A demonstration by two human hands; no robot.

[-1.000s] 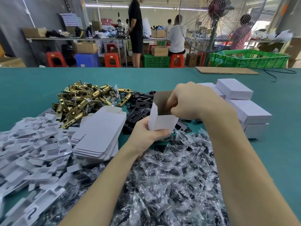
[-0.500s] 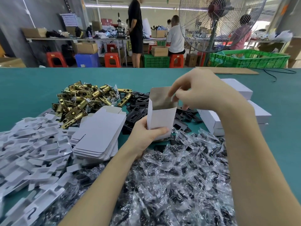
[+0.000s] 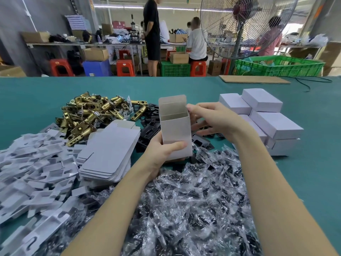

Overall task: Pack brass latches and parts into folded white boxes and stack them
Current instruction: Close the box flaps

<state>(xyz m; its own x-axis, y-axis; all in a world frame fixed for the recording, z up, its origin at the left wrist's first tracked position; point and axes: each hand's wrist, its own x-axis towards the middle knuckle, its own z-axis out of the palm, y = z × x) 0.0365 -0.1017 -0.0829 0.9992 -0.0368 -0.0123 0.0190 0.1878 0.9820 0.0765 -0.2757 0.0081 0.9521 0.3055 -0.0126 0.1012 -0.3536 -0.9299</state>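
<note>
Upright white cardboard box (image 3: 175,134), top flap open, held above green bench (image 3: 36,100). Left hand (image 3: 162,150) clamped round base. Right hand (image 3: 215,119) beside rim, fingers loose, seemingly empty. Light, thin-walled, crushable: grip corners. Brass latches (image 3: 88,113) left of box: heavy, rigid.

Both bare forearms enter from the bottom edge and angle up toward the middle, the left from lower left, the right from lower right. Left hand (image 3: 162,150): palm turned inward, thumb laid flat across the near face of the upright white box (image 3: 175,132), remaining fingers wrapped behind it and mostly hidden. Right hand (image 3: 215,121): wrist bent leftward, fingers (image 3: 201,108) loosely extended and spread, fingertips at the box's upper right edge; contact there cannot be confirmed.
</note>
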